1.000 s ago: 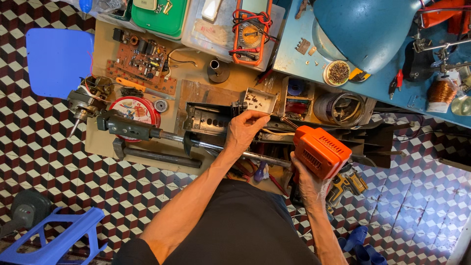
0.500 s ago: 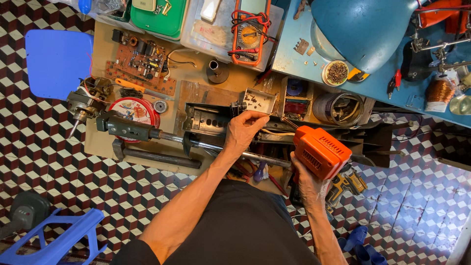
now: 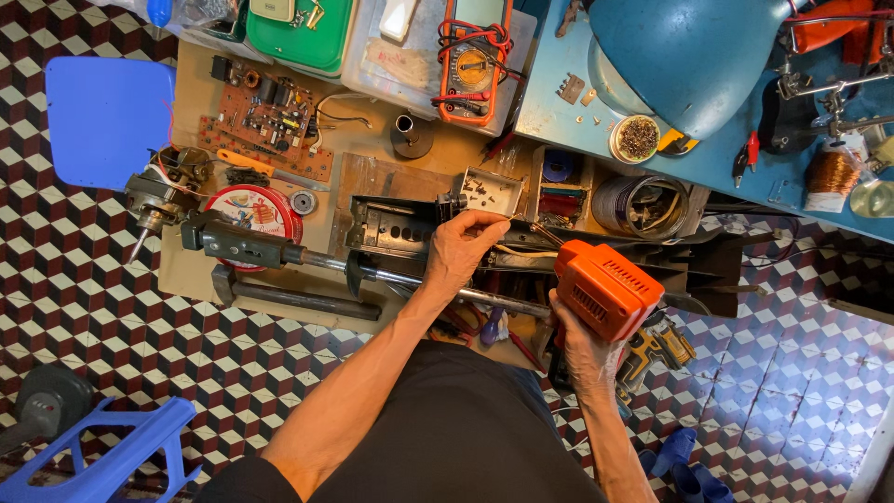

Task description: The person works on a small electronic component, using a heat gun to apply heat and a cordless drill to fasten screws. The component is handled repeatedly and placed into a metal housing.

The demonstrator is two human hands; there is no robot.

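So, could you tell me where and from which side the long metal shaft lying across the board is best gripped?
Probably on the bare middle stretch of the long metal shaft, from above. It lies flat, running left to right; the left hand covers its right part, the right hand holds the orange motor housing, and the bulky grey head at the far left looks awkward to close fingers around.

On the flat wooden surface [image 3: 372,140], the brown circuit board [image 3: 265,130] lies behind the round red tin [image 3: 256,212], the small metal tray of screws [image 3: 489,191] sits right of both, and the orange plastic tool housing [image 3: 607,289] is farther right, near the front.
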